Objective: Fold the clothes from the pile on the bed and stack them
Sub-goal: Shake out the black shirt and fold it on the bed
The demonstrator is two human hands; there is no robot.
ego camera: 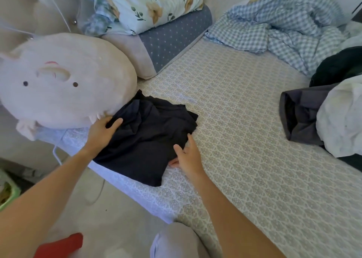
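garment: dark navy garment (148, 138), folded to a rough rectangle, lies on the near-left part of the bed (244, 140), its far corner touching the plush pillow (58, 81).
left hand: left hand (103, 132) lies on the garment's left edge, fingers curled over a ridge of cloth, so it looks like a light grip, not a flat press.
right hand: right hand (188, 155) at the garment's near-right edge, fingers spread and mostly straight, touching the cloth; thumb side seems tucked at or under the hem, can't tell for sure.
pile: unfolded clothes (323, 110) sit well apart at the right, dark and white pieces mixed.
step: judging by the lie, final squaring of this piece before it starts the stack.
risk 1: top layers at the far-right corner are bunched and offset; lifting from the edges could let them slide and the fold open.
risk 2: near-left corner overhangs the bed edge; a tug that way could drag it to the floor.
risk 3: the plush pillow crowds the far side, so a nudge may rumple the far corner.
fix: support from underneath, move as one slab.
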